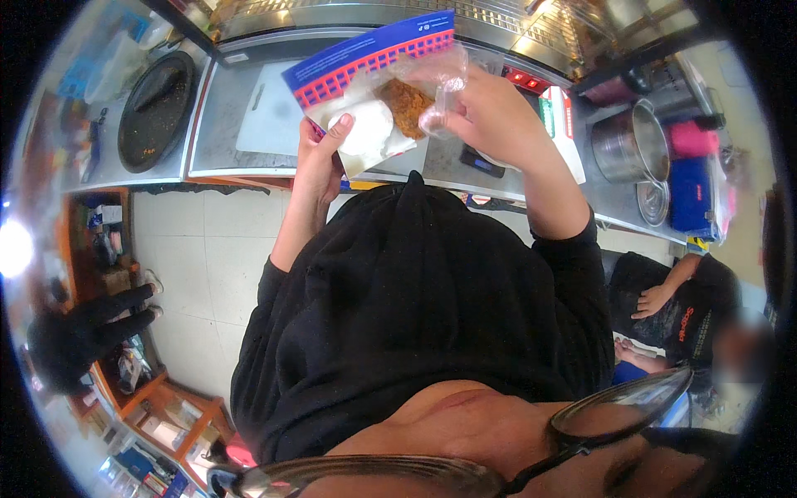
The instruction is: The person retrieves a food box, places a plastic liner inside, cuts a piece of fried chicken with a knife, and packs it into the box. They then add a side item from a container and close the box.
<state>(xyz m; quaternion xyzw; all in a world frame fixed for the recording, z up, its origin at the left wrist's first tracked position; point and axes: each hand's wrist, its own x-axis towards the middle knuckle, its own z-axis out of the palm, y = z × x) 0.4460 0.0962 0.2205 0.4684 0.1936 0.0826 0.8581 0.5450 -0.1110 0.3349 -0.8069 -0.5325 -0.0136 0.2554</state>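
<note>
My left hand [324, 149] holds an open blue-and-red printed food box [373, 53] from below, its thumb over a rounded white item [367, 127], perhaps rice in a wrapper. Beside that lies a piece of brown fried food [406, 107], which looks like breaded chicken, on pale paper. My right hand [479, 115] wears a loose clear plastic glove and has its fingertips at the right edge of the fried piece; whether they grip it cannot be told. Under the box is the steel counter [218, 124], with a white cutting board [274, 112] on it.
A lit glass display warmer [373, 12] stands behind the counter. A round black tray [155, 112] is at left. At right are a small digital scale [482, 163], a steel pot [629, 140] and a glass lid [652, 202]. One person sits at right; another stands at left.
</note>
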